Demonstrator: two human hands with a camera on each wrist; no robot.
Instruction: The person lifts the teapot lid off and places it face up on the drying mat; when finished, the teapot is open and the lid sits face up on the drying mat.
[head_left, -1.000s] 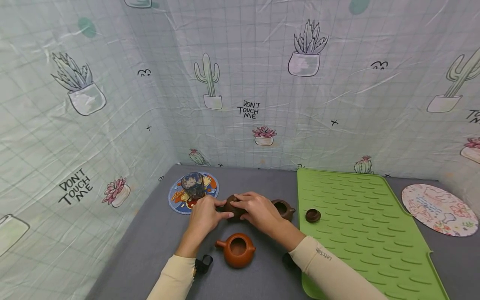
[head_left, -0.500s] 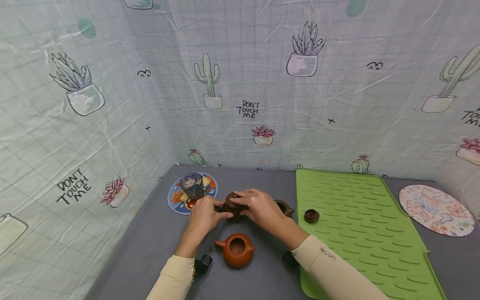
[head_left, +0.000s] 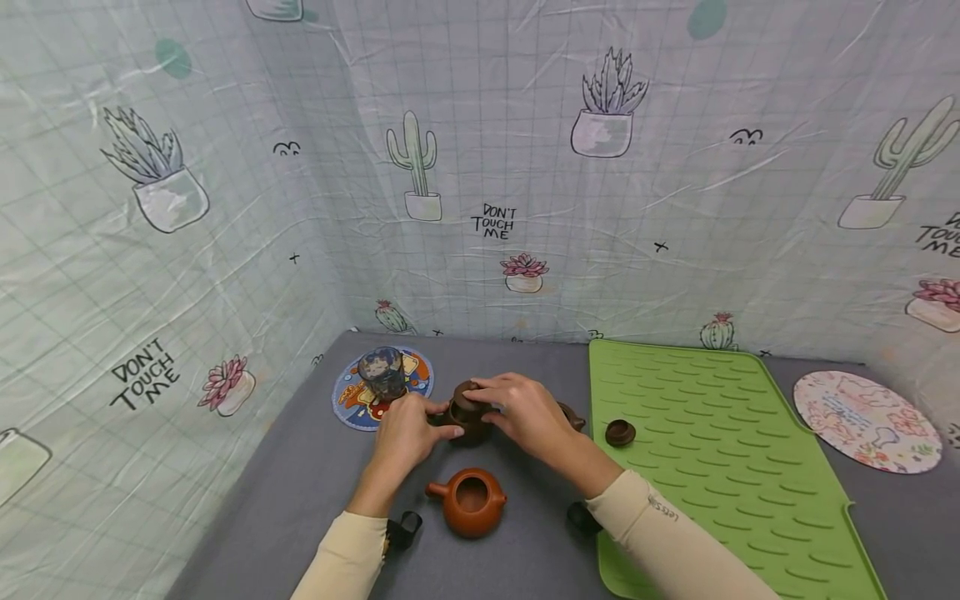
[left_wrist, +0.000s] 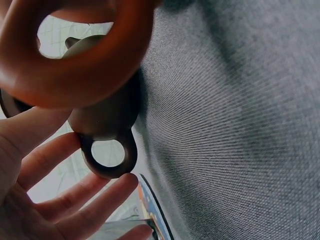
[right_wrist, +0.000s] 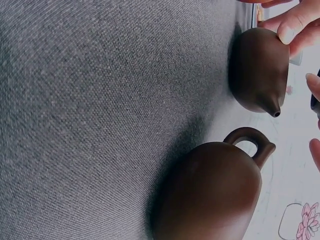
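A dark brown teapot (head_left: 468, 432) stands upright on the grey cloth. My left hand (head_left: 408, 429) grips it at the handle side, thumb against the body and fingers by the ring handle (left_wrist: 110, 172). With my right hand (head_left: 521, 412) I pinch a dark brown teapot lid (head_left: 468, 395) just above the pot; the right wrist view has the lid apart from the rim. Nearer to me sits an orange-brown teapot (head_left: 474, 522), lidless. A second dark brown teapot (head_left: 573, 417) is partly hidden behind my right hand.
One small brown lid (head_left: 620, 432) lies on a green mat (head_left: 705, 467) at the right. A dark patterned glass (head_left: 382, 375) stands on a colourful round coaster (head_left: 348, 408) at the back left. An oval floral mat (head_left: 866, 421) lies far right.
My right hand has lifted the lid up from the dark brown teapot, exposing its rim. The left hand keeps its hold on the pot.
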